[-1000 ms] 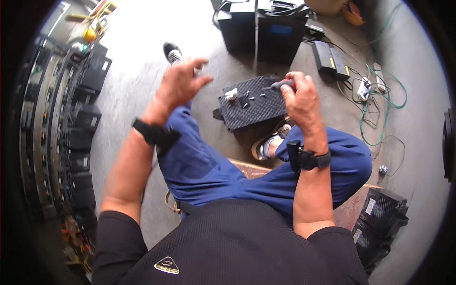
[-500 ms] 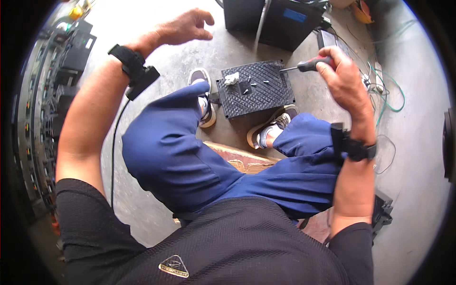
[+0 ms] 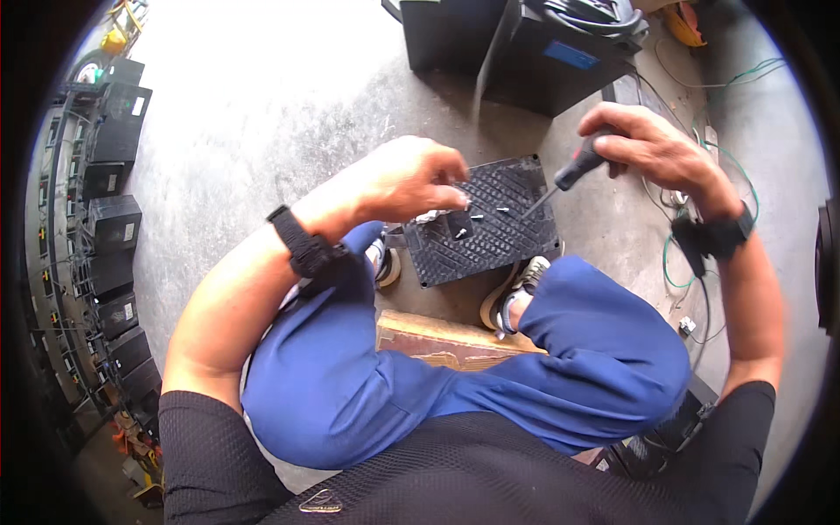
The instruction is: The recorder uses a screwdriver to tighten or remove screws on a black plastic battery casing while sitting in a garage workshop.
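In my right hand point(image 3: 647, 150) is a screwdriver point(image 3: 581, 163) with a black and red handle, its shaft slanting down-left over a black ribbed panel point(image 3: 490, 248). My left hand point(image 3: 407, 179) reaches over the panel's upper left part, thumb and fingers curved but apart, with nothing visible between them. Below those fingers a crumpled white piece point(image 3: 428, 216), partly covered by the hand, lies on the panel. Near it are a small dark square point(image 3: 460, 223) and a few small screws, among them a screw point(image 3: 502, 209) towards the middle.
Beyond the panel stands a large black box point(image 3: 560, 66) with coiled black cable on top. Green cable point(image 3: 744, 179) runs over the floor at right. A row of black boxes point(image 3: 114, 223) lines the left. A wooden seat edge point(image 3: 437, 337) shows between my legs and the panel.
My left hand has come down and right from beyond the panel to above its small parts. My right hand has shifted, tilting the screwdriver from nearly level to pointing steeply down-left. The whole view has shifted.
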Tool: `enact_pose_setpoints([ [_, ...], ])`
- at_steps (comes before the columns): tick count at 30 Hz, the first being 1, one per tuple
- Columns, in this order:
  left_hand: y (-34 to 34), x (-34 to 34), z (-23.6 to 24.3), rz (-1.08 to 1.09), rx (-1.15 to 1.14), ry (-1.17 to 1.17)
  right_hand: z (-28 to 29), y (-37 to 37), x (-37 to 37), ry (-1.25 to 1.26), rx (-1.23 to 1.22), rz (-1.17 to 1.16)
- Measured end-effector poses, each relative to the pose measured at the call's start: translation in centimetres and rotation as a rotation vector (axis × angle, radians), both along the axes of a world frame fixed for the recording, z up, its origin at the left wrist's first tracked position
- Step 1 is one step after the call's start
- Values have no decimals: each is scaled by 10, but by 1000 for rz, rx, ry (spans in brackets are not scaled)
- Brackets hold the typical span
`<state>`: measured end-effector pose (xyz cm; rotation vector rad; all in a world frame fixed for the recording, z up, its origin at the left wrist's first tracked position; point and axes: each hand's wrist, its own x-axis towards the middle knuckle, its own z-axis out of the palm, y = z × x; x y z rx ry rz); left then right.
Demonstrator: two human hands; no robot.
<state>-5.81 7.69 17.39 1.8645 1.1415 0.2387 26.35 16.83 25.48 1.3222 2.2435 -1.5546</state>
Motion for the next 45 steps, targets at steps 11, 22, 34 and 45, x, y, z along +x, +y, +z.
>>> enact_pose_setpoints([
  [11,-35,3,23,-152,317,427,-34,-48,15,229,133,-142],
  [22,-52,23,23,-178,257,208,-13,-74,77,145,225,-229],
  [34,-35,-4,-1,-194,104,443,-46,4,-29,57,229,29],
  [45,-37,-66,-152,-247,-653,238,-54,31,-41,147,-8,-107],
])
